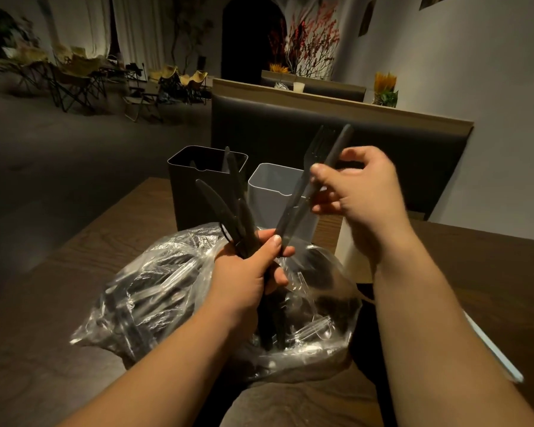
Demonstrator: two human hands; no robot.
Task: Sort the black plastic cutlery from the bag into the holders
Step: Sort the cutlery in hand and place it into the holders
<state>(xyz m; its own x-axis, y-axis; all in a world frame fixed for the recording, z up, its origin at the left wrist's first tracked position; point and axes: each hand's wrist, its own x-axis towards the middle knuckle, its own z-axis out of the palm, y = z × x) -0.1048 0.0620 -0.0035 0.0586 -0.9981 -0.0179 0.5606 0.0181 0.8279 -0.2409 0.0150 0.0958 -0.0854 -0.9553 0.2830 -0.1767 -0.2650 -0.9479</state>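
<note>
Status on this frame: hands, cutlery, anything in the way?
Left hand grips a black cutlery bundle over the bag. Right hand pinches a fork and another piece before the white holder. Nothing blocks the holder tops.

Right hand (363, 192) blurred; cutlery (159, 291) inside bag (105, 326) indistinct.

Dim, warm indoor light. Glare glints on the clear bag (154, 288); the right hand (361, 192) is motion-blurred. Wide-angle bending curves the edges, and everything far off sinks into soft, murky shadow.
</note>
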